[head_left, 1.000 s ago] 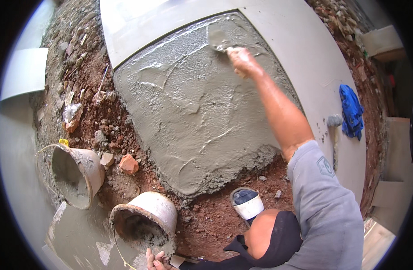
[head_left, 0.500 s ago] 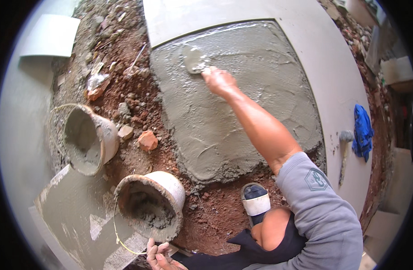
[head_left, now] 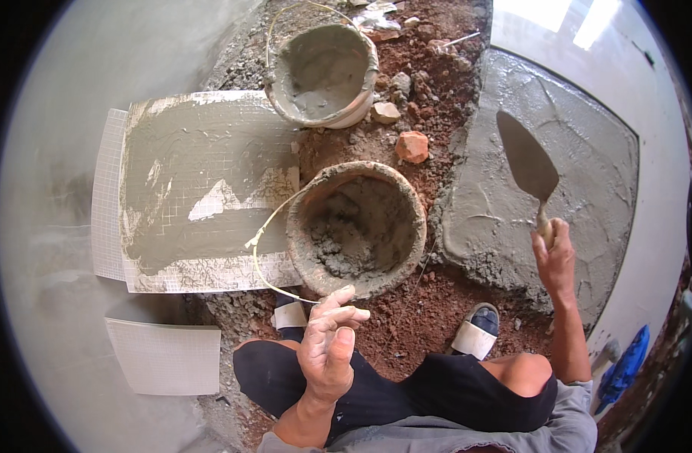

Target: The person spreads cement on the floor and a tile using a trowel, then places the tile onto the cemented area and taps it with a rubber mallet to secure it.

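Over there, the right grip point(head_left: 556, 255) holds the trowel point(head_left: 528, 155) out over the wet mortar point(head_left: 504, 226), while the left grip point(head_left: 328, 351), loosely spread, is by the rim of the nearer bucket point(head_left: 416, 225) (touching or not, I can't tell from here).

Your trowel blade point(head_left: 528, 158): smooth, matt metal. Mortar bed point(head_left: 497, 219) at right: wet, rough-edged. Your near bucket point(head_left: 419, 226): rough, crusted (far-right slab point(head_left: 610, 64), glossy).
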A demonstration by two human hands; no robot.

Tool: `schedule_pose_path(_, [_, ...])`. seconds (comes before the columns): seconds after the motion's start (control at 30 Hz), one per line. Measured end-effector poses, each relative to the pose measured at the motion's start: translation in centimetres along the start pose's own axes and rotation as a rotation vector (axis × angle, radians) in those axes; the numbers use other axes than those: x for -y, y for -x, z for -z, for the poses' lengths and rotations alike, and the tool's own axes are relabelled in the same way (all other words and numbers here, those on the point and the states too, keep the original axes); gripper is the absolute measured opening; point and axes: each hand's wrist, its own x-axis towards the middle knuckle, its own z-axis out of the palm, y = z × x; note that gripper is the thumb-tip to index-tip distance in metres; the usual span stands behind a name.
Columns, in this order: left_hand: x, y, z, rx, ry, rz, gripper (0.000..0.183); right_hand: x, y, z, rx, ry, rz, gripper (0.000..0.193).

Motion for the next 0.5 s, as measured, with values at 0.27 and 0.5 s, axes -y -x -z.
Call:
schedule_pose_path(0.27, [-1.4,0.7,2.4,-0.010,0.046,-0.060,0.032,-0.6,1.8,0.8,0.182,0.309,0.048,0.032])
schedule_pose_path(0.5, [-4.4,1.2,6.1,-0.090,0.075,-0.187,0.031,9.5,-0.7,8.0,0.337,0.350,0.371,0.040])
